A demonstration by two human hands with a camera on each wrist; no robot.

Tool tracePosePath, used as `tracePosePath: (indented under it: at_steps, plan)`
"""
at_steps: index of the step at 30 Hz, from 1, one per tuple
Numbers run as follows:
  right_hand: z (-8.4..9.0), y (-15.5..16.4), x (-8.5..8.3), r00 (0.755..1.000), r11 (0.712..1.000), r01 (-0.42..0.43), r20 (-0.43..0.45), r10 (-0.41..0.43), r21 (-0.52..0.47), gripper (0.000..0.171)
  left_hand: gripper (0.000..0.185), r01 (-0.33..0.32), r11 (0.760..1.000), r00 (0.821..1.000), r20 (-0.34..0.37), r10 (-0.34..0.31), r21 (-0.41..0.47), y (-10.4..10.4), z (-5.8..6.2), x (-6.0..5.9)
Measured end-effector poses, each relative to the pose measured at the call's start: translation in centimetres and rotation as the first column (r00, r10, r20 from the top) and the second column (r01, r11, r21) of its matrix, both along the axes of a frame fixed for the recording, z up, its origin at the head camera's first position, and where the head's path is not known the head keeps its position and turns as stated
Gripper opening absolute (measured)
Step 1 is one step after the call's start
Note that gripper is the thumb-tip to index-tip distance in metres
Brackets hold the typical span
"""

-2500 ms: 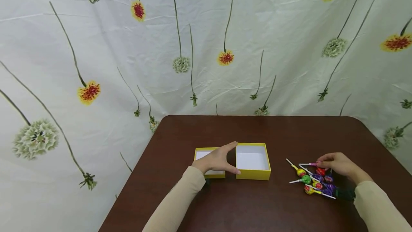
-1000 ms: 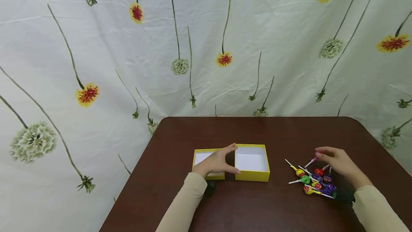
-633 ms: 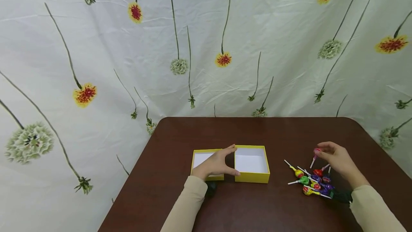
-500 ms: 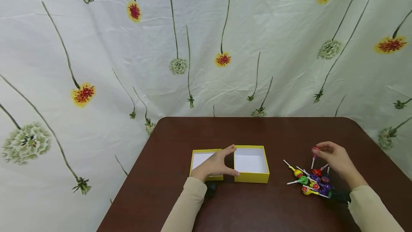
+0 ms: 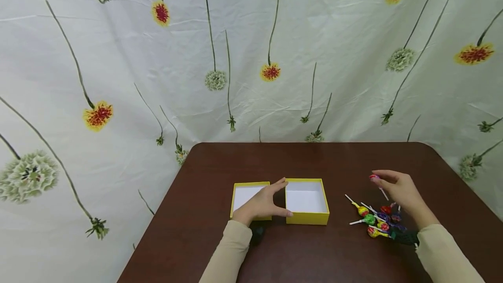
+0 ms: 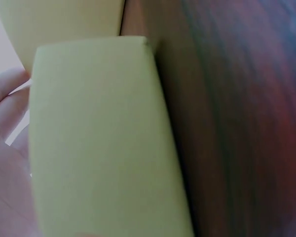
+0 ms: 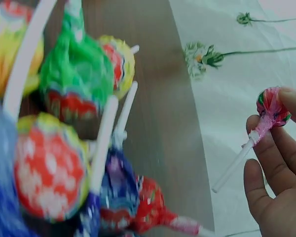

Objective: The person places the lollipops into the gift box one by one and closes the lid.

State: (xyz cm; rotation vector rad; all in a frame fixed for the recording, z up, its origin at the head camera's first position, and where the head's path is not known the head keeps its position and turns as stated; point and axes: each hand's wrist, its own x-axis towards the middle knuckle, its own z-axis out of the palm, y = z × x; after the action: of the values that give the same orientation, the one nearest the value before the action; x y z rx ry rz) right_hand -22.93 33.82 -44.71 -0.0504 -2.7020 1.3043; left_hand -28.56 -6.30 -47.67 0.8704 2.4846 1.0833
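Now: a lollipop lifted clear of the pile

Seen from the head camera, a person sits at a dark brown tabletop (image 5: 314, 160). Their right hand (image 5: 397, 189) pinches one pink-wrapped lollipop (image 5: 374, 178) by its head between thumb and fingertips, stick hanging down. A second ago that lollipop lay at the edge of the pile (image 5: 379, 222); it has since been raised and carried a little left, toward the box (image 5: 307, 202), though it is still well apart from it. The pile of bright wrapped sweets stays on the tabletop just below the hand.

The left hand (image 5: 263, 202) has not moved: its grip rests narrow on the left wall of the open, empty yellow box, thumb at the near corner, partly covering the lid (image 5: 245, 193) lying just beside it. Judging by this, one sweet is on its way and none are boxed yet.
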Motion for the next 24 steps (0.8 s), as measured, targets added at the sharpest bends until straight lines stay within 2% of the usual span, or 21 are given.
tracePosePath:
  at_steps: [3,17,24]
  plan:
    - [0.2,-0.7,0.0,1.0,1.0,-0.005,0.003,0.005,-0.005,0.054,0.098,0.002,1.0,1.0,-0.002,-0.002,-0.005,0.0,0.1,0.1]
    - [2.0,-4.5,-0.8,0.997,0.999,-0.045,-0.062,0.045,0.0,0.044,0.098,-0.004,1.0,1.0,0.009,0.004,-0.007,0.0,0.5,0.3]
    - [2.2,-6.1,-1.0,0.997,0.998,-0.061,-0.052,0.06,-0.018,0.043,0.098,0.005,1.0,1.0,0.007,-0.005,0.005,0.0,0.4,0.2]
